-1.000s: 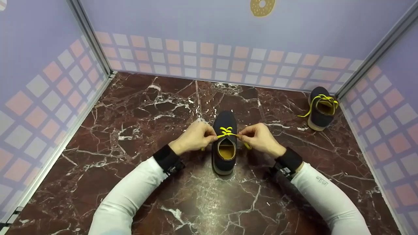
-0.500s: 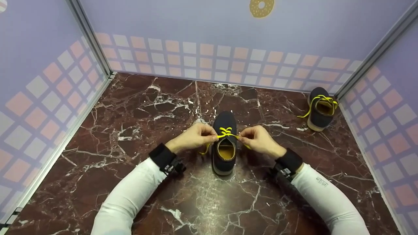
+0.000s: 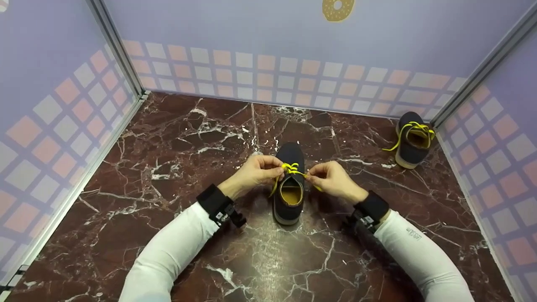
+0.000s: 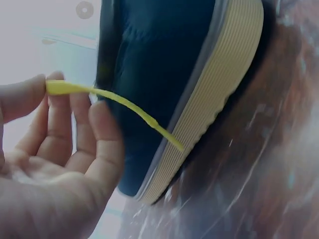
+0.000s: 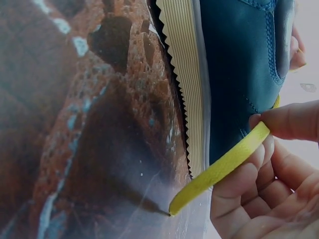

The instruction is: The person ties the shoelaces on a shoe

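A dark shoe (image 3: 288, 153) with a yellow lining stands upright on the marbled surface, toe pointing away from me. Yellow laces (image 3: 291, 167) cross over its tongue. My left hand (image 3: 260, 174) pinches one lace end between thumb and forefinger, right at the shoe's left side by the eyelets. In the left wrist view that lace (image 4: 124, 102) trails loose past the pale ribbed sole (image 4: 219, 64). On the other side my right hand (image 3: 333, 180) pinches the second lace end, whose tail (image 5: 219, 167) hangs down beside the shoe in the right wrist view.
Another dark shoe (image 3: 413, 147) with yellow laces sits in the far right corner, one lace end lying on the floor. Purple walls with pink and white squares (image 3: 268, 77) enclose the brown marbled surface (image 3: 188, 138) at the back and both sides.
My left hand has moved right and slightly forward, bringing its lace closer over the shoe; that side of the lace is now less stretched out. The right hand stays nearly still.
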{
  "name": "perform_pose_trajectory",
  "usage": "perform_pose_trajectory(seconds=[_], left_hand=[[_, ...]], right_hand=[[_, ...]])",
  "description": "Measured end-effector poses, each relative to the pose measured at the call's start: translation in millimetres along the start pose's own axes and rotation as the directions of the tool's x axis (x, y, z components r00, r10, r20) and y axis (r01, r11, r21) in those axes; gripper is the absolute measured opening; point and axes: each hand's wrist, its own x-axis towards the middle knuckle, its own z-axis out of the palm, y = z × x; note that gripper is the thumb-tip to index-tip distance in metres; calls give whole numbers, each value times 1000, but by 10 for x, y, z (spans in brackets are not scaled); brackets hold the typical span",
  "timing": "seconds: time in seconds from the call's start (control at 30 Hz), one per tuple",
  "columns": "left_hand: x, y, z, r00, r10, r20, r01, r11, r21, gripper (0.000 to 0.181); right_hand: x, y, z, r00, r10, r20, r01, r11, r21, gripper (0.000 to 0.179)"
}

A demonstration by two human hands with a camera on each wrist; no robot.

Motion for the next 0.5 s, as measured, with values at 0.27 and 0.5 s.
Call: perform_pose_trajectory(seconds=[0.27,0.5], left_hand=[[80,-69,178,981,-30,-191,9,994,-112,11],[141,-103,254,949,-35,-313,-1,993,-116,12]], right_hand=[[-10,-12,-6,999,11,31,-12,1000,16,13],[-20,-4,-6,999,10,36,-11,1000,28,12]])
